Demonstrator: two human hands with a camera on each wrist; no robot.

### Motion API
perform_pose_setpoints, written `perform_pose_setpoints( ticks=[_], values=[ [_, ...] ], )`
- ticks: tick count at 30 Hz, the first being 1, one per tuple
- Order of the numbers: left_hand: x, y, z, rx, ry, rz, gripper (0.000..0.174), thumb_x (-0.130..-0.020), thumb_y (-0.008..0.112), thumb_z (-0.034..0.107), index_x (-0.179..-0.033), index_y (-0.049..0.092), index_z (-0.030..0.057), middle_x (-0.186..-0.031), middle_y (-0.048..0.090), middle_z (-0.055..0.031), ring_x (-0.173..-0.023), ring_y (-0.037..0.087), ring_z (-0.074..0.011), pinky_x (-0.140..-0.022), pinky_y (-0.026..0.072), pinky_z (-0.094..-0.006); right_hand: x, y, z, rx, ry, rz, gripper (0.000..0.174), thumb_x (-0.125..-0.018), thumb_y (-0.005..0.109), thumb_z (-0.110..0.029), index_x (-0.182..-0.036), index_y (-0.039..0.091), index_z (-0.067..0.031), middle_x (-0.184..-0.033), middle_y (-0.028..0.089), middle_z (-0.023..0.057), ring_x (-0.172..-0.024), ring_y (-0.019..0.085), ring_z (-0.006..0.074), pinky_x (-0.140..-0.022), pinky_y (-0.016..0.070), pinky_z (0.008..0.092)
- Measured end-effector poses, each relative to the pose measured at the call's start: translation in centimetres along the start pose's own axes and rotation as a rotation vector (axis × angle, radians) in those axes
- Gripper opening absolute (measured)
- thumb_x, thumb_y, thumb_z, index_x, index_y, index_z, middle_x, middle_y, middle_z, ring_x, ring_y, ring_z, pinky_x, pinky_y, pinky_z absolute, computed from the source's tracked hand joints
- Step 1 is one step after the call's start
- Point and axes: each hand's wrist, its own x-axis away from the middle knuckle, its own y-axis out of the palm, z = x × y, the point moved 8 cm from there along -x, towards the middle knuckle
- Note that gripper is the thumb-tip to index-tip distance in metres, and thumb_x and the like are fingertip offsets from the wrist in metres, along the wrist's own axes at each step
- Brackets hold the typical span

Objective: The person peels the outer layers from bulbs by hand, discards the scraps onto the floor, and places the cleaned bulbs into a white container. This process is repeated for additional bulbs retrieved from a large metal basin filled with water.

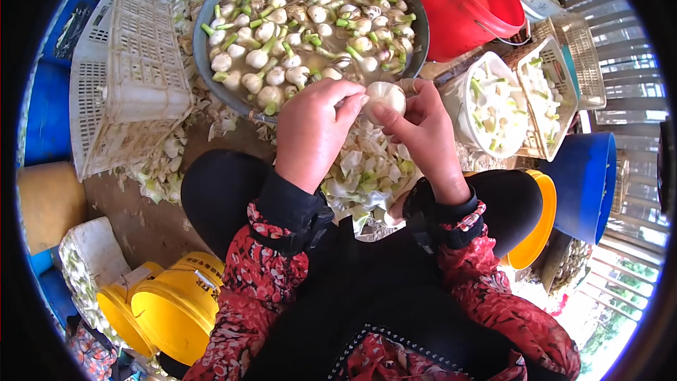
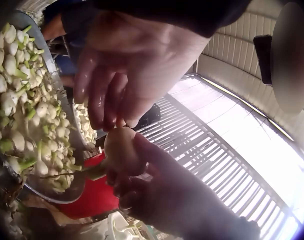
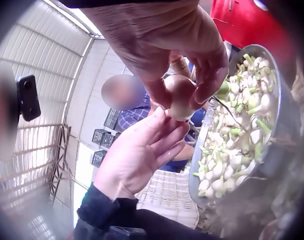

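Beside the tub (image 1: 200,49), your right hand (image 1: 430,135) grips a bulb (image 1: 386,97), seemingly to steady it. Your left hand (image 1: 312,130) pinches at its side.

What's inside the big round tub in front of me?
The tub holds murky water crowded with pale bulbs, many with green stems. Its bottom, and whatever lies deeper, is hidden beneath them.

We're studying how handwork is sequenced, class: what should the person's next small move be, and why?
Probably the left hand should draw some skin off the bulb: its fingertips touch the bulb, the right hand grips it, and loose peelings lie below.
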Motion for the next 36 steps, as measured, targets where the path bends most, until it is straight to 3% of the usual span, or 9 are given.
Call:
perform_pose_setpoints(
  ticks=[5, 9, 14, 17, 26, 29, 31, 34, 36],
  values=[
    [-0.5, -0.5, 0.5, -0.065, 0.057, 0.059, 0.009, -0.088, 0.073, 0.018, -0.088, 0.072, 0.009, -0.081, 0.068, -0.009, -0.074, 0.067, -0.0325, -0.063, 0.0515, -0.0421, 0.7, 0.4, -2.4, 0.249, -0.18, 0.134, 0.052, -0.083, 0.087, -0.028, -0.113, 0.055, -0.0008, -0.073, 0.065, 0.0074, -0.063, 0.062, 0.0112, -0.057, 0.0507, 0.0286],
    [-0.2, -0.2, 0.2, -0.116, 0.04, 0.009, 0.009, -0.09, 0.072, 0.01, -0.097, 0.073, 0.0053, -0.091, 0.072, -0.011, -0.08, 0.069, -0.0311, -0.07, 0.0533, -0.0385, 1.0, 0.6, -1.4, 0.187, -0.143, 0.142, 0.052, -0.083, 0.087, -0.028, -0.113, 0.055, -0.0009, -0.072, 0.065, 0.0066, -0.061, 0.06, 0.0106, -0.056, 0.0499, 0.0283],
    [-0.3, -0.1, 0.1, -0.169, 0.083, 0.084, 0.006, -0.089, 0.071, 0.016, -0.092, 0.071, 0.0099, -0.084, 0.069, -0.0087, -0.075, 0.067, -0.0333, -0.064, 0.0516, -0.0435, 0.9, 1.0, -0.7, 0.149, -0.087, 0.108, 0.052, -0.083, 0.087, -0.029, -0.114, 0.056, -0.0006, -0.072, 0.065, 0.0065, -0.061, 0.06, 0.0091, -0.055, 0.0494, 0.0272],
    [-0.3, -0.5, 0.0, -0.094, 0.052, 0.045, 0.008, -0.09, 0.071, 0.013, -0.096, 0.072, 0.0082, -0.088, 0.071, -0.0089, -0.076, 0.068, -0.0316, -0.068, 0.0528, -0.0401, 1.0, 1.0, 0.6, -0.176, 0.059, 0.09, 0.053, -0.083, 0.088, -0.03, -0.114, 0.057, -0.0005, -0.071, 0.065, 0.0056, -0.062, 0.061, 0.0081, -0.055, 0.0499, 0.0276],
    [0.0, -0.4, 0.4, -0.108, 0.031, 0.034, 0.006, -0.09, 0.072, 0.008, -0.095, 0.072, 0.0045, -0.085, 0.073, -0.0088, -0.078, 0.071, -0.0226, -0.07, 0.054, -0.0334, 1.9, 0.7, -2.5, 0.401, -0.307, 0.198, 0.054, -0.081, 0.089, -0.028, -0.119, 0.059, -0.0022, -0.086, 0.067, 0.0108, -0.061, 0.062, 0.0133, -0.058, 0.0524, 0.0294],
    [-0.1, 0.3, -1.5, 0.12, -0.136, -0.027, 0.006, -0.093, 0.069, 0.006, -0.097, 0.07, 0.0027, -0.089, 0.073, -0.0056, -0.08, 0.07, -0.0156, -0.072, 0.054, -0.03, 0.9, 0.5, -1.4, 0.241, -0.233, 0.134, 0.055, -0.083, 0.087, -0.028, -0.122, 0.058, -0.0026, -0.093, 0.067, 0.008, -0.074, 0.063, 0.0111, -0.066, 0.0526, 0.0277],
    [0.4, 2.3, -3.4, 0.782, -0.421, -0.116, 0.008, -0.097, 0.065, 0.006, -0.104, 0.065, 0.0007, -0.097, 0.071, -0.0045, -0.086, 0.068, -0.0117, -0.078, 0.0535, -0.0277, 0.0, 1.4, 0.0, -0.536, -0.046, -0.063, 0.054, -0.088, 0.083, -0.03, -0.125, 0.056, -0.0021, -0.1, 0.065, 0.0041, -0.089, 0.062, 0.0094, -0.075, 0.05, 0.0261],
    [0.6, 3.6, -1.9, 0.824, -0.354, -0.331, 0.011, -0.101, 0.061, 0.007, -0.109, 0.061, -0.0005, -0.102, 0.069, -0.0062, -0.089, 0.066, -0.0123, -0.083, 0.0526, -0.0272, 0.0, 2.4, 0.2, -0.481, 0.048, -0.258, 0.054, -0.091, 0.079, -0.032, -0.129, 0.054, -0.0017, -0.11, 0.064, 0.0031, -0.098, 0.058, 0.0088, -0.081, 0.0465, 0.0254],
    [0.5, 3.3, -1.8, 0.869, -0.364, -0.306, 0.011, -0.102, 0.059, 0.008, -0.109, 0.062, 0.0001, -0.099, 0.069, -0.0059, -0.088, 0.065, -0.0107, -0.082, 0.0518, -0.0255, 0.0, 2.0, 0.4, -0.518, 0.051, -0.226, 0.054, -0.093, 0.077, -0.032, -0.13, 0.053, -0.0013, -0.111, 0.064, 0.0054, -0.094, 0.06, 0.0112, -0.08, 0.0463, 0.0261]
  ],
)
